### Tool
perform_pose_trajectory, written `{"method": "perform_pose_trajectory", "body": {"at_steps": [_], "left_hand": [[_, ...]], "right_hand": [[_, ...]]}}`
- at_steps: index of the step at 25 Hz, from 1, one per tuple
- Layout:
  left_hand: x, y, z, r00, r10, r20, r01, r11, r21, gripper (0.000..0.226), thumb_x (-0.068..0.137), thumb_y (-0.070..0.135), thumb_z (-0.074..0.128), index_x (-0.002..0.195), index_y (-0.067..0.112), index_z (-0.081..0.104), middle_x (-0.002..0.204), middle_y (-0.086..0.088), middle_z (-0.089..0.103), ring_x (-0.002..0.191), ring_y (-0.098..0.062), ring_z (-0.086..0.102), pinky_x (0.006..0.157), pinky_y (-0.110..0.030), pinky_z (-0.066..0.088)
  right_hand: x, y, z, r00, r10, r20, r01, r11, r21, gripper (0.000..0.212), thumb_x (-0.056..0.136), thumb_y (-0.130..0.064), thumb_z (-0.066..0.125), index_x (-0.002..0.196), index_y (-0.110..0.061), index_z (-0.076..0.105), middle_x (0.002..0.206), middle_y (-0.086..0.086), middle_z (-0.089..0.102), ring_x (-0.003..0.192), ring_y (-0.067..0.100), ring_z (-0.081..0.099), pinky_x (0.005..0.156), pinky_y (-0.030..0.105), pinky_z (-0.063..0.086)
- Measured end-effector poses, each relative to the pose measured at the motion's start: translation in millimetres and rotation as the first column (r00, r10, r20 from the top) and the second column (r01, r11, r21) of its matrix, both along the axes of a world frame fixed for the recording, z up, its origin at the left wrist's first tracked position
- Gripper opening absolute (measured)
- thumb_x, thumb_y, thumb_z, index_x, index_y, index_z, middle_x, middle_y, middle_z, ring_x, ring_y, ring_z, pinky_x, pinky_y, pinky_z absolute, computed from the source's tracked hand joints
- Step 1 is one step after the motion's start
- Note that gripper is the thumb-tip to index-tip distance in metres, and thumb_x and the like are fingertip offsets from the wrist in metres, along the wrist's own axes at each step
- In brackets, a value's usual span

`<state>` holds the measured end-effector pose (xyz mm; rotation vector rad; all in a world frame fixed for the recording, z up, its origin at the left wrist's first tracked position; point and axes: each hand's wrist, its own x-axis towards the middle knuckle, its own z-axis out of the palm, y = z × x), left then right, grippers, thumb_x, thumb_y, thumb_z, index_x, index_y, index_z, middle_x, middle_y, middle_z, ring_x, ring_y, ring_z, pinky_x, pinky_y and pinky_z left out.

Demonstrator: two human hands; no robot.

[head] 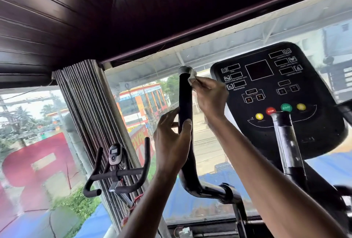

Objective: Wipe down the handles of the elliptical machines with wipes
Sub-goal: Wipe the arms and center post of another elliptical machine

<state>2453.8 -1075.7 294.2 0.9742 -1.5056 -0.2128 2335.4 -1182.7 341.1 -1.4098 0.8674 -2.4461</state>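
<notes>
Left hand (172, 138) is wrapped round the handle (185, 100) midway, I'd guess just to keep the bar from swinging. Right above that grip, the right hand (209, 96) pinches the wipe (192, 76) against the handle's top end, probably to work downward.

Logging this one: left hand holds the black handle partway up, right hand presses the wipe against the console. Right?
No. In the head view the right hand presses the wipe against the top of the handle, not the console. The left hand does hold the handle partway up.
</notes>
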Motion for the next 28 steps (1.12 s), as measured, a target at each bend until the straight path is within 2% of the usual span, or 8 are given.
{"method": "perform_pose_trajectory", "body": {"at_steps": [3, 6, 10, 12, 16, 19, 23, 28], "left_hand": [[-1, 1, -2, 1.000, -0.015, 0.012, 0.015, 1.000, -0.023, 0.047, 0.082, 0.038, 0.062, 0.129, 0.032, 0.069, 0.121, 0.020, 0.065, 0.092, 0.012, 0.065, 0.078, -0.023, 0.056], [4, 0, 0, 0.999, -0.053, -0.012, 0.053, 0.999, -0.014, 0.051, 0.081, 0.041, 0.060, 0.130, 0.030, 0.069, 0.124, 0.019, 0.066, 0.093, 0.012, 0.064, 0.071, -0.007, 0.046], [7, 0, -2, 0.995, -0.090, -0.042, 0.090, 0.996, -0.001, 0.052, 0.080, 0.042, 0.061, 0.130, 0.029, 0.070, 0.126, 0.019, 0.066, 0.095, 0.009, 0.065, 0.074, -0.007, 0.047], [9, 0, -3, 0.992, -0.115, -0.052, 0.115, 0.993, 0.005, 0.050, 0.081, 0.040, 0.061, 0.129, 0.030, 0.070, 0.127, 0.018, 0.066, 0.095, 0.008, 0.066, 0.073, -0.008, 0.047], [12, 0, -8, 0.980, -0.155, -0.126, 0.158, 0.987, 0.010, 0.042, 0.084, 0.037, 0.066, 0.124, 0.028, 0.071, 0.133, 0.015, 0.059, 0.094, 0.010, 0.066, 0.071, -0.005, 0.048], [18, -1, -17, 0.963, -0.174, -0.207, 0.187, 0.981, 0.049, 0.035, 0.093, 0.019, 0.071, 0.129, 0.020, 0.069, 0.133, 0.010, 0.061, 0.092, 0.012, 0.067, 0.072, -0.007, 0.049], [29, 6, -34, 0.885, -0.271, -0.378, 0.347, 0.926, 0.148, 0.041, 0.082, 0.037, 0.066, 0.121, 0.028, 0.074, 0.113, 0.007, 0.077, 0.101, -0.004, 0.072, 0.073, -0.008, 0.050], [33, 18, -46, 0.825, -0.343, -0.449, 0.464, 0.865, 0.192, 0.020, 0.096, 0.016, 0.066, 0.109, 0.026, 0.077, 0.095, 0.010, 0.080, 0.091, -0.004, 0.074, 0.069, -0.011, 0.051]], "right_hand": [[-4, -1, 13, 0.982, -0.181, -0.061, 0.177, 0.982, -0.073, 0.015, 0.091, -0.024, 0.078, 0.100, -0.013, 0.083, 0.089, -0.002, 0.081, 0.079, 0.009, 0.075, 0.082, 0.040, 0.060], [-8, -4, 25, 0.865, -0.410, -0.291, 0.330, 0.899, -0.287, 0.014, 0.090, -0.011, 0.077, 0.102, -0.006, 0.082, 0.099, 0.005, 0.078, 0.087, 0.013, 0.073, 0.084, 0.025, 0.060], [-23, -4, 48, 0.661, -0.508, -0.552, 0.360, 0.860, -0.361, 0.015, 0.087, -0.006, 0.078, 0.102, -0.001, 0.079, 0.100, 0.013, 0.075, 0.091, 0.026, 0.071, 0.084, 0.037, 0.060], [-24, -2, 60, 0.524, -0.513, -0.679, 0.353, 0.857, -0.375, 0.017, 0.088, -0.007, 0.079, 0.103, 0.001, 0.079, 0.101, 0.015, 0.075, 0.093, 0.030, 0.068, 0.088, 0.040, 0.057], [-26, 4, 80, 0.345, -0.471, -0.811, 0.311, 0.873, -0.375, 0.015, 0.093, -0.010, 0.075, 0.101, 0.000, 0.079, 0.098, 0.016, 0.075, 0.092, 0.031, 0.067, 0.089, 0.040, 0.053], [-30, 5, 90, 0.292, -0.487, -0.823, 0.319, 0.861, -0.396, 0.011, 0.093, -0.009, 0.074, 0.099, -0.002, 0.080, 0.093, 0.015, 0.075, 0.088, 0.030, 0.066, 0.087, 0.043, 0.055], [-30, 13, 95, 0.159, -0.437, -0.885, 0.283, 0.879, -0.383, 0.015, 0.096, -0.009, 0.071, 0.105, -0.002, 0.080, 0.104, 0.014, 0.075, 0.092, 0.016, 0.055, 0.087, 0.026, 0.036], [-22, 23, 100, -0.058, -0.322, -0.945, 0.314, 0.893, -0.324, 0.017, 0.097, -0.013, 0.069, 0.110, -0.010, 0.080, 0.107, 0.003, 0.072, 0.099, 0.009, 0.052, 0.093, 0.027, 0.046]]}}
